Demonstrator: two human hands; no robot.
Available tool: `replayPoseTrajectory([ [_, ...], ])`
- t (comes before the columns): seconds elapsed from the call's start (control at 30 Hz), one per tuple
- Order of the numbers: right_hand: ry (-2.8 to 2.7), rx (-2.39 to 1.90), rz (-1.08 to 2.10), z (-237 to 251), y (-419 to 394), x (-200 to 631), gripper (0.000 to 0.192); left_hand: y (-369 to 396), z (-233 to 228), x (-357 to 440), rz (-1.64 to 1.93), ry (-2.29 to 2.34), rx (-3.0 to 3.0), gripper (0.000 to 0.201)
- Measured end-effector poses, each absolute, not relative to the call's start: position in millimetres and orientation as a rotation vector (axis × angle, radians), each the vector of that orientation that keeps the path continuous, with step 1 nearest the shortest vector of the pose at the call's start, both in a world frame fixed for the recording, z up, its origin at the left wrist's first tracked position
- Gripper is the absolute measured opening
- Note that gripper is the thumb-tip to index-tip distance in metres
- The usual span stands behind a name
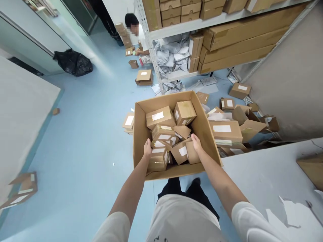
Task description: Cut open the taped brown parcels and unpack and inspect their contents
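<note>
A large open carton (pixel 212 137) stands in front of me, holding several small brown cardboard boxes (pixel 159 117) with white labels. Both my hands reach down into it. My left hand (pixel 147 148) is closed against the left side of a group of small boxes, beside a labelled box (pixel 164 132). On the other side, my right hand (pixel 196 144) grips at a plain-topped small box (pixel 192 154), its fingers partly hidden. Between my hands, several boxes lie tilted on one another, with clear tape on some.
More boxes (pixel 225 131) are piled right of the carton, and others (pixel 128 121) at its left. A shelf rack (pixel 174 33) with long cartons stands ahead. A person (pixel 143 38) sits low beside it. A black bag (pixel 73 63) lies far left; a white table (pixel 254 174) is at right.
</note>
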State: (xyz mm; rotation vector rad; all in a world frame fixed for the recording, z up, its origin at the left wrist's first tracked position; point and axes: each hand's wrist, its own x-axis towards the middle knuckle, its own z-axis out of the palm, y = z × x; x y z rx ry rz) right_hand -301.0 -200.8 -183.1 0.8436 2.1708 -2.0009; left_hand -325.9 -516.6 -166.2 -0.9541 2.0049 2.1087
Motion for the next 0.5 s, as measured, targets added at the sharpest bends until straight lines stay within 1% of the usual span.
replayPoseTrajectory([
  [0.17,2.042,0.902,-1.97,-217.2,-215.6,-320.9,0.061,-524.5,-188.9,-356.9,1.949,2.078,-0.863,0.039],
  [0.27,1.96,0.925,-1.943,-243.8,-221.1,-339.0,0.064,-523.8,-209.5,-372.2,1.887,2.078,-0.825,0.043],
  [0.33,1.913,0.896,-1.962,-267.6,-226.2,-355.4,0.066,-521.3,-228.8,-382.8,1.86,2.077,-0.81,0.045],
  [0.5,1.825,0.764,-2.044,-340.7,-246.5,-401.6,0.06,-514.1,-288.3,-410.3,1.81,2.054,-0.768,0.052],
])
